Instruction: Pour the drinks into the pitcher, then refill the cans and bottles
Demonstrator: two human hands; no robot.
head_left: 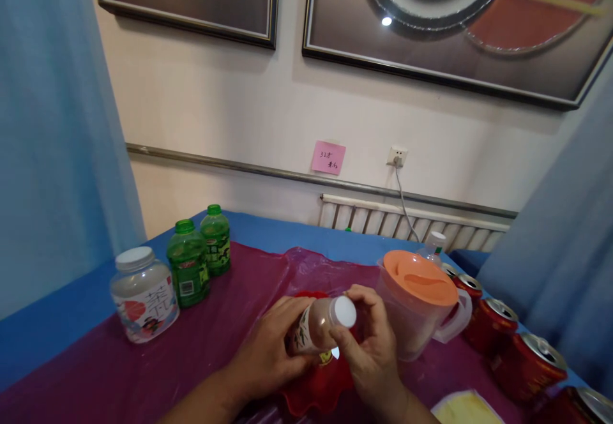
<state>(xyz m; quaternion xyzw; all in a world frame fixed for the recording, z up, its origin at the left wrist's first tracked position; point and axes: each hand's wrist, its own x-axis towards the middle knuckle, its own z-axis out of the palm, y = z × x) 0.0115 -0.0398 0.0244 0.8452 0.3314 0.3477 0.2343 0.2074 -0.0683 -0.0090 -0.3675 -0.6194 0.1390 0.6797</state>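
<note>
My left hand is wrapped round a small clear bottle with a leafy printed label. The bottle leans to the right, its white cap towards my right hand. The thumb and fingers of that hand are closed about the cap and neck. Whatever is inside the bottle cannot be made out. Below both hands lies a red scalloped dish, partly covered by them. Close to my right hand stands a clear plastic pitcher with an orange lid.
On the left stand a clear jar with a white lid and two green bottles without caps. Several red cans line the right edge. A yellow cloth-like piece lies in front. Purple plastic sheeting covers the blue table.
</note>
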